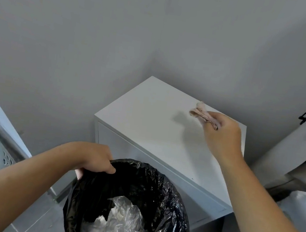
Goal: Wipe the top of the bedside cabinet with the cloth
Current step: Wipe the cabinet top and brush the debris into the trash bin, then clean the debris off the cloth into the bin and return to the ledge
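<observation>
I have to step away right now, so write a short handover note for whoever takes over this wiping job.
Right hand: pinches the bunched cloth above the far right part of the bedside cabinet top; its shadow suggests it is not pressed flat.
Left hand: grips the rim of the bin with the black liner, held in front of the cabinet.
Done: cannot tell how much is wiped.
Left: lower the cloth and wipe the whole top.
</observation>
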